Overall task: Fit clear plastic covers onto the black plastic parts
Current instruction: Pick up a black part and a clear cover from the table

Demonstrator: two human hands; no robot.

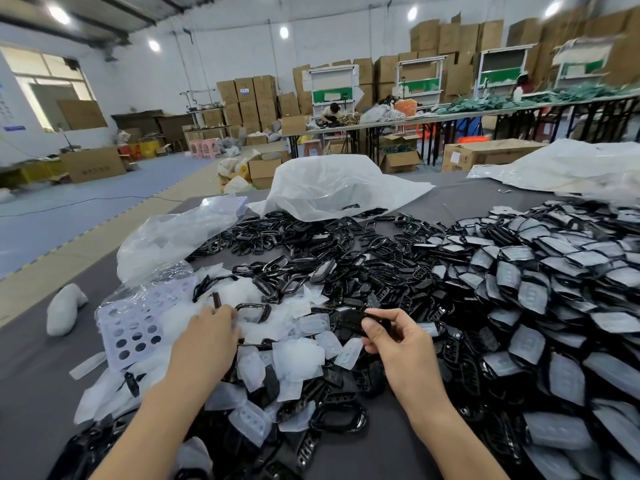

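— Where is the black part (353,320) sitting?
— The right hand (394,337) is pinching it between thumb and curled fingers, a tight grip, just above the heap of clear covers (294,358). Its long axis is running left to right, roughly level, with the free end pointing left.
— And the left hand (207,330)?
— It is reaching palm-down into the clear covers. Its fingertips are hidden, so I cannot tell whether that grip has hold of anything.
— Surface and room?
— A grey tabletop (41,393) is carrying everything. Loose black parts (311,258) are lying mid-table, and covered parts (554,289) are lying heaped at the right. Behind, cardboard boxes (249,98) are standing stacked along the wall, beyond a blue floor (69,209).
— Containers?
— A white bag (332,188) is lying open with black parts spilling from its mouth. A clear bag (173,233) at the left is holding pale pieces, too blurred to name.
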